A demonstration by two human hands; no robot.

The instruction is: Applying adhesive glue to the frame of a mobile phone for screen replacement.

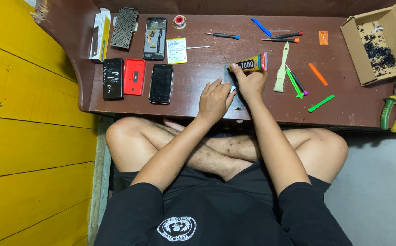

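Observation:
A dark phone (237, 101) lies flat near the front edge of the low brown table (193, 84). My left hand (214, 99) rests on its left side with fingers curled. My right hand (249, 82) presses on its upper part, thumb up near a glue tube (251, 63) that lies just beyond my fingers. Most of the phone is hidden under both hands. I cannot tell whether a small tool is in my fingers.
At left lie a black phone (113, 78), a red phone back (134, 76), another black phone (161, 83), an opened phone frame (155, 38) and a battery (176, 50). Screwdrivers (225, 35), a brush (282, 68), coloured pry tools (318, 74), a cardboard box (380, 43) and pliers (394, 107) sit at right.

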